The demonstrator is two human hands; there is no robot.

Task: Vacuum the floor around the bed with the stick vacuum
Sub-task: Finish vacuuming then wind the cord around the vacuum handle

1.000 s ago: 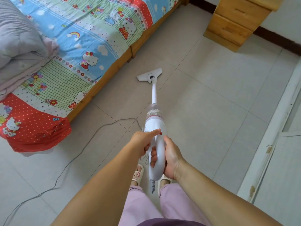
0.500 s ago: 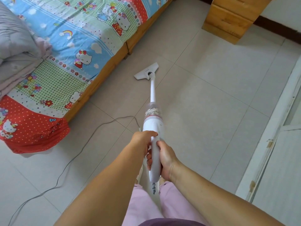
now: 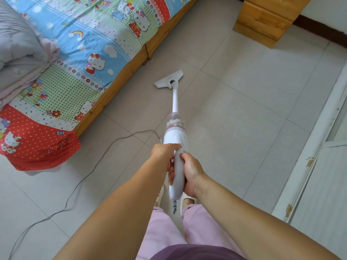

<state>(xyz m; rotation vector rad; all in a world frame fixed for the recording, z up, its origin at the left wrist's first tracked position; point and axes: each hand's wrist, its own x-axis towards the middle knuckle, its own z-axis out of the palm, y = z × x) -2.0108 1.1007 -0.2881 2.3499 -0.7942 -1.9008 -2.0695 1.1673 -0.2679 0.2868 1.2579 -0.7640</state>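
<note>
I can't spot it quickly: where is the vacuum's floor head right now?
In the head view the floor head sits flat on the tiled floor near the middle, just right of the bed's wooden side rail and apart from it.

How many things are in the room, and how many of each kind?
Stick vacuum: 1
Bed: 1
Folded quilt: 1
Wooden drawer cabinet: 1
Grey power cord: 1
Hands on the vacuum: 2, left hand and right hand
Total: 7
</note>
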